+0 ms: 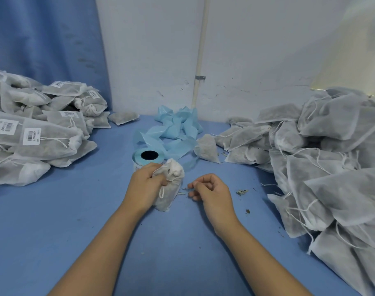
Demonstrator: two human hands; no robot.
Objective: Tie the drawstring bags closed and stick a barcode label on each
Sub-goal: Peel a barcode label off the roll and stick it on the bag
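While the left hand (145, 184) is gripping a small white drawstring bag (170, 197) by its gathered neck, the bag is standing nearly upright at the middle of the blue table (75, 221), its bottom resting on the surface. The fingers are wrapping round the neck, and a short loop of drawstring (161, 192) is dangling just below them.

The right hand (210, 191) is hovering just beside the bag, not touching it. Its fingers are curling in and the thumb is lying against the forefinger, but whether anything fine is pinched there cannot be told.

Just behind the left hand, the roll of labels (148, 158) is sitting on end, dark core facing up, and a tangle of pale blue backing strip (176, 127) is trailing from it toward the wall.

On the left, the pile of labelled bags (32, 133) is lying stacked, barcode stickers showing. On the right, a bigger heap of bags without stickers (321, 167) is spilling across the table, strings hanging loose. One stray bag (207, 148) is lying between that heap and the roll, and a few dried crumbs (242, 191) are scattered near the right hand.
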